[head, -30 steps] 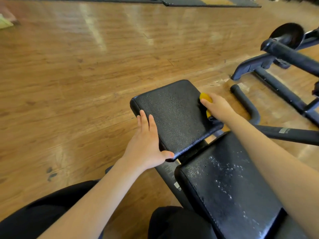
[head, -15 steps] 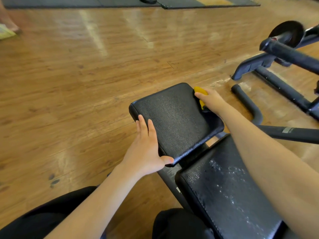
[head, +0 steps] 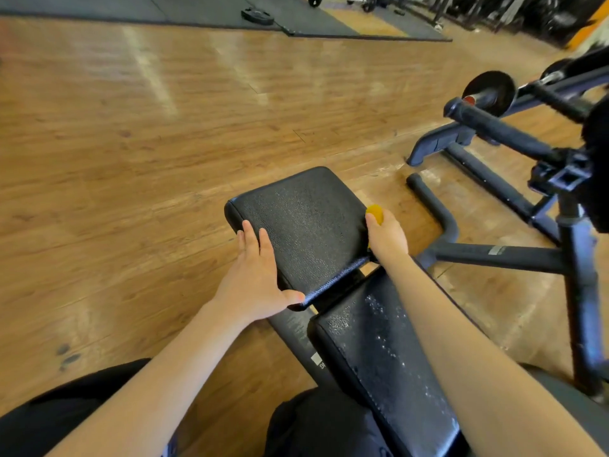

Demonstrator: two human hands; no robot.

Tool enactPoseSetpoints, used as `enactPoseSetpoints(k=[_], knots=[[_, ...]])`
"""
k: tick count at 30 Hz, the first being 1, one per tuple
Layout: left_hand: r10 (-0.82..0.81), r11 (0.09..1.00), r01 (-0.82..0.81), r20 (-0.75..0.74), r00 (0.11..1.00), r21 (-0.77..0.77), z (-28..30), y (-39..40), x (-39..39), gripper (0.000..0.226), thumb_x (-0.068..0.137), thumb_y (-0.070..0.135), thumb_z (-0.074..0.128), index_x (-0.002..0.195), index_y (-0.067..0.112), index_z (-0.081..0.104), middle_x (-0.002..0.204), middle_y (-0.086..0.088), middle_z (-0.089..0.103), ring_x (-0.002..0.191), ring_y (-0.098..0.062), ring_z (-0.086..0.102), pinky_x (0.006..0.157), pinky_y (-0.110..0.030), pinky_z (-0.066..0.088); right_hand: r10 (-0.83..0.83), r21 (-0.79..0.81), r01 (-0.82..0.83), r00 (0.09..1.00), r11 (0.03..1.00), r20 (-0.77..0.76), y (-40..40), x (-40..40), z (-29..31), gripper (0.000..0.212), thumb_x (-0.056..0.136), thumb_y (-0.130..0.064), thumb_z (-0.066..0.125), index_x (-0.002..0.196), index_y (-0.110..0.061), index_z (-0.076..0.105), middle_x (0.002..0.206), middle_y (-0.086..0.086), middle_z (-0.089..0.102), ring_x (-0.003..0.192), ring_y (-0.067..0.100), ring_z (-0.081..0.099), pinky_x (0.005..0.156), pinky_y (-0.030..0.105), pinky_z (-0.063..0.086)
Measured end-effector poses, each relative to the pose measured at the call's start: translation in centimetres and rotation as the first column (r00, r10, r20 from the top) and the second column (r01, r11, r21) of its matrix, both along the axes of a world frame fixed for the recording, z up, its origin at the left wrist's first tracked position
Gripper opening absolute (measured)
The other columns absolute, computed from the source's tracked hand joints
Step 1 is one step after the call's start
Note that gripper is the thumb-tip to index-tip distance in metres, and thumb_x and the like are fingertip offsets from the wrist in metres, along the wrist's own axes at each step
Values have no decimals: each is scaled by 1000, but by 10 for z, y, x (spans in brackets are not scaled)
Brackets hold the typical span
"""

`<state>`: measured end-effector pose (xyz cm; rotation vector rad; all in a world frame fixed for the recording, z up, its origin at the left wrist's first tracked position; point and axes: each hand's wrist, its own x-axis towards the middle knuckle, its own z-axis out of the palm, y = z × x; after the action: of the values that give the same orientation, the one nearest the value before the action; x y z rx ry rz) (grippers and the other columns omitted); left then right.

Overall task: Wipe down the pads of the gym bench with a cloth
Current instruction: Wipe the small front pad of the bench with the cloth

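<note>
Head view: my right hand (head: 387, 237) grips the cloth (head: 375, 214) against the seat pad (head: 306, 222)'s right edge; my left hand (head: 255, 278) lies flat, bracing its left edge.

The right hand (head: 387, 237) with the yellow cloth (head: 375, 214) has slid off the pad's (head: 306, 222) top (right edge) down its side.

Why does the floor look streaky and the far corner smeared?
Head view: pale streaks on the wooden floor are glare from lights; the wide lens bends its planks; the top right corner by the weight plate is motion-blurred; the seat pad stays sharp.
</note>
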<state>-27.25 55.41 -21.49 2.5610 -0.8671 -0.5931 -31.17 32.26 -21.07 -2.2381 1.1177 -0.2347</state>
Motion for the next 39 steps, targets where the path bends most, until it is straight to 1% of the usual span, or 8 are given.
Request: enactPoseSetpoints(k=[7,11,16,21,24,27,35,39], knots=[[-23,1000,23,-1,1000,-3,0,2,1,124,74,61,63,143,1,-19,147,-22,-31,140,-35,-20,115,-40,6,-172,48,168,979,985,105,25,-2,-9,41,96,-21,38,132,-3,37,130,18,46,119,36,44,99,43,38],[-12,1000,12,-16,1000,-4,0,0,2,126,72,59,66,142,-1,-19,146,-24,-32,139,-37,-21,115,-42,5,-181,46,177,978,983,100,61,-11,-9,45,97,-16,36,138,-1,26,147,18,23,134,35,27,109,45,28],[7,999,-8,-9,1000,-31,-1,2,0,126,71,58,68,143,2,-18,147,-20,-33,140,-32,-22,115,-41,5,102,5,-102,994,995,47,127,-32,-11,47,98,-13,33,142,-5,20,155,13,7,143,28,3,116,39,14],[-78,996,79,26,997,-38,-3,18,6,125,70,56,71,145,7,-16,150,-17,-29,142,-28,-18,115,-36,4,358,62,-370,922,927,145,108,-56,12,46,98,-9,36,142,-15,29,153,2,23,143,14,14,103,10,11],[-131,991,133,60,990,-20,-4,25,10,124,69,54,73,146,9,-15,150,-16,-29,142,-26,-15,115,-35,7,649,-21,-649,761,761,-16,89,-64,17,47,97,-10,40,142,-16,29,153,-2,23,138,2,11,99,-1,4],[-151,989,150,80,985,9,-4,25,11,126,68,52,74,146,11,-17,149,-15,-31,143,-26,-15,115,-37,11,831,-108,-856,517,506,-203,87,-60,9,49,97,-18,41,143,-16,26,154,-5,16,134,-3,0,107,9,1],[-158,987,157,77,984,19,-2,26,11,127,68,48,77,146,12,-17,149,-12,-33,143,-25,-12,115,-39,20,911,-233,-934,328,272,-251,57,-45,-3,47,91,-18,52,137,-18,42,150,-5,26,139,7,14,114,20,11],[-183,983,183,83,980,5,-2,31,12,125,69,47,76,146,14,-18,149,-10,-33,144,-24,-10,114,-37,21,835,-214,-850,519,482,-182,0,-47,2,51,86,-9,59,133,-22,45,144,-13,27,136,5,20,116,30,16]])
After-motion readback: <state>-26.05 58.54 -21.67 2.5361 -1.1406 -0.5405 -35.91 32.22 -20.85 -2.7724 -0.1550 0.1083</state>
